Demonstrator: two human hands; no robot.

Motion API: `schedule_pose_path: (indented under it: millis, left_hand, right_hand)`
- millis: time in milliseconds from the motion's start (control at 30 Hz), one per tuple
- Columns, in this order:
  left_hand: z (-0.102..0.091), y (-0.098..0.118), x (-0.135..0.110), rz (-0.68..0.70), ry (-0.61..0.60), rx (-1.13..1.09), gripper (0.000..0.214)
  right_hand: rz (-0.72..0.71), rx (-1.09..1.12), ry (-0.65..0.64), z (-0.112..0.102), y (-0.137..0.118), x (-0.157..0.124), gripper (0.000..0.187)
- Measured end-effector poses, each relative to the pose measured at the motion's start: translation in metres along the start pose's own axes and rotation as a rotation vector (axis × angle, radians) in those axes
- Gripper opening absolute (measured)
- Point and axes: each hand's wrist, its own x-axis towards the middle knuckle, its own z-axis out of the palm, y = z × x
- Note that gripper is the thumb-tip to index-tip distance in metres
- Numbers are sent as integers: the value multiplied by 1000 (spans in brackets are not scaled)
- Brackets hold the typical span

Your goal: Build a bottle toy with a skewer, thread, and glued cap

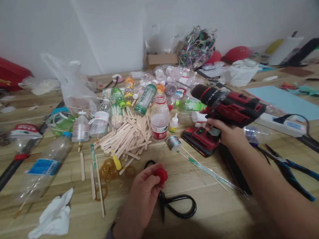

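My left hand point(145, 187) pinches a small red bottle cap point(161, 174) just above the wooden surface, over black-handled scissors point(176, 202). My right hand point(226, 131) is wrapped round the grip of a red and black cordless drill point(229, 105), whose chuck points left and whose battery base rests near the table. A small spool of wire point(174, 142) and thin sticks point(206, 169) lie between the two hands.
A heap of wooden craft sticks point(128, 136) and several plastic bottles point(159, 117) fill the middle. Rubber bands point(107, 170), a crumpled tissue point(53, 218), blue-handled pliers point(296, 170), a power strip point(281, 123) and a blue sheet point(286, 101) lie around. A wall stands behind.
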Motion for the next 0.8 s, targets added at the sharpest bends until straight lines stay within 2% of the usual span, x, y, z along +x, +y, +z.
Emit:
schedule_pose_path:
  millis: [133, 400, 533, 600, 633, 700, 767, 800]
  left_hand:
    - [2, -1, -2, -11, -9, -1, 31]
    - [3, -6, -5, 20, -25, 21, 32]
    - [4, -7, -7, 33, -14, 42, 30]
    - [4, -9, -8, 45, -22, 74, 30]
    - [4, -10, -8, 53, -31, 99, 29]
    - [4, -13, -8, 72, -57, 170, 29]
    - [4, -16, -9, 97, -106, 284, 28]
    - [4, -17, -10, 118, -135, 354, 28]
  right_hand:
    - [54, -2, 18, 1, -4, -5, 24]
    - [162, -139, 157, -3, -9, -23, 33]
    - [165, -195, 317, -14, -9, -64, 42]
    - [133, -288, 437, -13, -14, -95, 51]
    - [102, -339, 451, -9, -18, -110, 48]
    - [41, -371, 342, 5, -27, -138, 34]
    - [-80, -325, -4, 26, -37, -158, 22]
    - [-99, -269, -197, 36, -40, -165, 22]
